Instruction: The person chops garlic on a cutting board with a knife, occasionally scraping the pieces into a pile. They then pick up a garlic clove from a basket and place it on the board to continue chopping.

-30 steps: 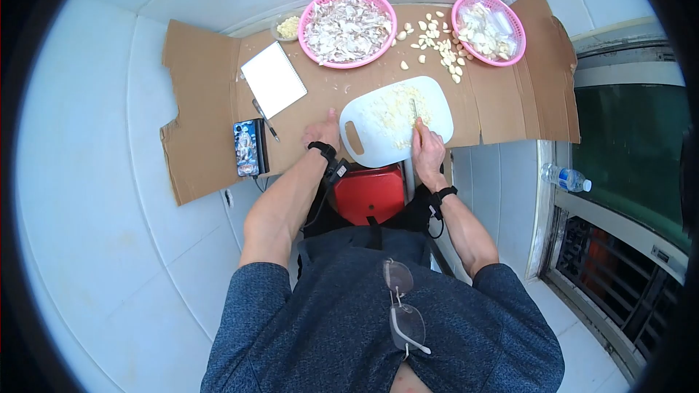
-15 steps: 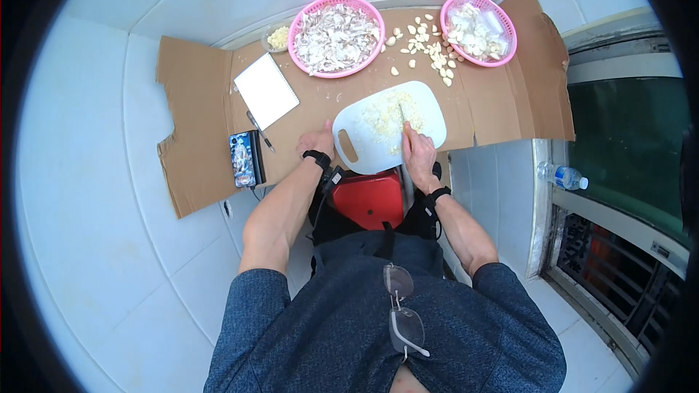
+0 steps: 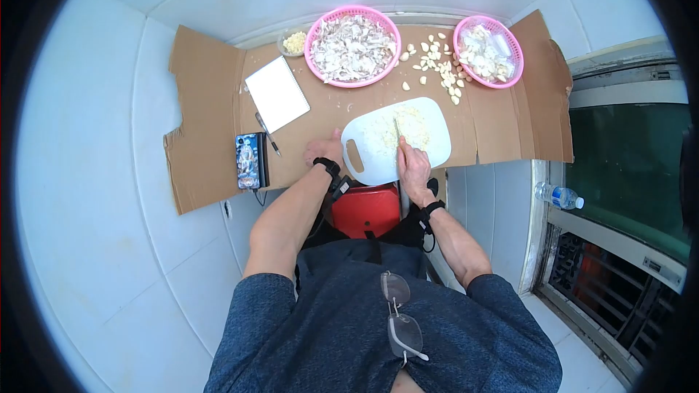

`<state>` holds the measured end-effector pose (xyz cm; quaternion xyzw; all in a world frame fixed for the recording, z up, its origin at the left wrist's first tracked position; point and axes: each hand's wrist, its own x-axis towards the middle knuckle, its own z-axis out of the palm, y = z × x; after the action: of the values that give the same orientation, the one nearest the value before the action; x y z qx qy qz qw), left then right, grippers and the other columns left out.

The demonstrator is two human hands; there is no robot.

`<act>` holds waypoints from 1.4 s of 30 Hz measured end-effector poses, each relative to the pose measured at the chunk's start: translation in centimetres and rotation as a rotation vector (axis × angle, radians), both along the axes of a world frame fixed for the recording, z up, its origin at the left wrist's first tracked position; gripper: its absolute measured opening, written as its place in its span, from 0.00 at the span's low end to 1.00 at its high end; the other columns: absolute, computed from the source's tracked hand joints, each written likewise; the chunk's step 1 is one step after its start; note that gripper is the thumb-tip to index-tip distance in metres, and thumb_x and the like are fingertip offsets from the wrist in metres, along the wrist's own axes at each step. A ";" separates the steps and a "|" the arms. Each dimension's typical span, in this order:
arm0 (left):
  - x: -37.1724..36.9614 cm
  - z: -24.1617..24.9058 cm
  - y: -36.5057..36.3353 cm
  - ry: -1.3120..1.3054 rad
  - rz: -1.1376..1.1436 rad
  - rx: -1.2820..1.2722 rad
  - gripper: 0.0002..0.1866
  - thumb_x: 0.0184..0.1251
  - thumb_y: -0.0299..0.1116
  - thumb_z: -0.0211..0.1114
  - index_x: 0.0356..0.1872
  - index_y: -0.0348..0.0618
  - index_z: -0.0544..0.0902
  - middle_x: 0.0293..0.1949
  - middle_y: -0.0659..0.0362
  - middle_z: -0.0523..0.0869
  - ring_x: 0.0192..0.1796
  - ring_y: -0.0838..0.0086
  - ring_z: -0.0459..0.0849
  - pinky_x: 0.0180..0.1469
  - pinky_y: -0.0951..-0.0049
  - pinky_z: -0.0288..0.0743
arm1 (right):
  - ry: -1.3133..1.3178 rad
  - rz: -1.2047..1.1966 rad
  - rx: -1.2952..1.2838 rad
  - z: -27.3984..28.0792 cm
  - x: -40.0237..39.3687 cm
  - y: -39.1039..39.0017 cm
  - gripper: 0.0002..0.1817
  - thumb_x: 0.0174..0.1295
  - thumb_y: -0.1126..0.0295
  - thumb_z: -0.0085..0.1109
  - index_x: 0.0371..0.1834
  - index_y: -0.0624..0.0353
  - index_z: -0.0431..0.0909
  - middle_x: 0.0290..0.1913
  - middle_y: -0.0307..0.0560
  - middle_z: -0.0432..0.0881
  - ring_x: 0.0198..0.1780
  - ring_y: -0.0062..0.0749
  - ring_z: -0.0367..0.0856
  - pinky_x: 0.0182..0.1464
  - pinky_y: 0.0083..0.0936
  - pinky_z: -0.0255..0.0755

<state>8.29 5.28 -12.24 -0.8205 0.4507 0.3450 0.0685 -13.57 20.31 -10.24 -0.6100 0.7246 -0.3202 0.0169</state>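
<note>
My right hand (image 3: 414, 169) is closed round the handle of a knife (image 3: 397, 128), whose narrow blade lies over finely chopped garlic (image 3: 412, 129). The garlic is spread on a white cutting board (image 3: 373, 169) with a slot handle at its left. My left hand (image 3: 325, 148) rests on the cardboard just beside the board's left edge. Its fingers look curled in, and I see nothing in them. Behind the board lie several loose peeled garlic cloves (image 3: 445, 69).
Cardboard (image 3: 502, 127) covers the work surface. At the back stand a pink basket (image 3: 309, 58) of pale shredded food, a small bowl (image 3: 293, 42) of chopped garlic and a second pink basket (image 3: 518, 51) with cloves and a plastic bag. Notepad (image 3: 278, 94), pen (image 3: 268, 135) and phone-like device (image 3: 250, 161) lie left.
The view has shifted, so the table sits slightly lower in it. My right hand and the knife have moved a little left over the chopped garlic. My left hand stays beside the board.
</note>
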 end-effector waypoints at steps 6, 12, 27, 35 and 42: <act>-0.3 0.1 -0.4 0.019 0.002 -0.036 0.43 0.72 0.71 0.74 0.56 0.31 0.93 0.58 0.39 0.95 0.64 0.51 0.93 0.67 0.54 0.84 | 0.011 0.000 0.022 1.7 0.0 -0.4 0.18 0.74 0.73 0.73 0.66 0.60 0.89 0.28 0.50 0.84 0.32 0.44 0.85 0.44 0.42 0.77; 0.6 -4.2 -0.2 -0.013 0.051 0.003 0.60 0.70 0.82 0.66 0.70 0.22 0.81 0.68 0.36 0.88 0.72 0.48 0.88 0.74 0.54 0.81 | -0.051 0.041 -0.008 0.9 0.4 -0.5 0.18 0.75 0.73 0.72 0.66 0.60 0.89 0.28 0.50 0.83 0.32 0.44 0.84 0.43 0.42 0.76; 0.5 -2.6 0.0 0.049 0.008 0.010 0.60 0.71 0.82 0.64 0.71 0.22 0.80 0.68 0.35 0.87 0.74 0.47 0.86 0.76 0.53 0.79 | -0.049 0.107 0.025 1.0 1.6 -0.3 0.20 0.75 0.75 0.72 0.68 0.61 0.87 0.33 0.51 0.87 0.35 0.45 0.87 0.45 0.41 0.77; 0.0 1.9 0.4 0.013 0.014 0.027 0.45 0.74 0.73 0.70 0.62 0.32 0.92 0.63 0.38 0.93 0.66 0.48 0.92 0.70 0.53 0.84 | -0.064 0.073 0.053 1.2 1.5 0.6 0.19 0.74 0.75 0.72 0.67 0.60 0.87 0.31 0.50 0.85 0.34 0.46 0.85 0.44 0.43 0.77; -0.2 2.2 0.5 0.017 0.056 0.027 0.50 0.70 0.77 0.71 0.62 0.28 0.90 0.62 0.39 0.93 0.67 0.50 0.92 0.71 0.55 0.83 | -0.044 0.006 -0.025 1.0 -0.4 0.0 0.18 0.75 0.74 0.72 0.66 0.59 0.89 0.29 0.48 0.84 0.33 0.42 0.84 0.43 0.41 0.75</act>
<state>8.12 5.77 -10.05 -0.8289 0.4233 0.3597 0.0658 -13.98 20.33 -9.28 -0.6052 0.7183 -0.3423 0.0262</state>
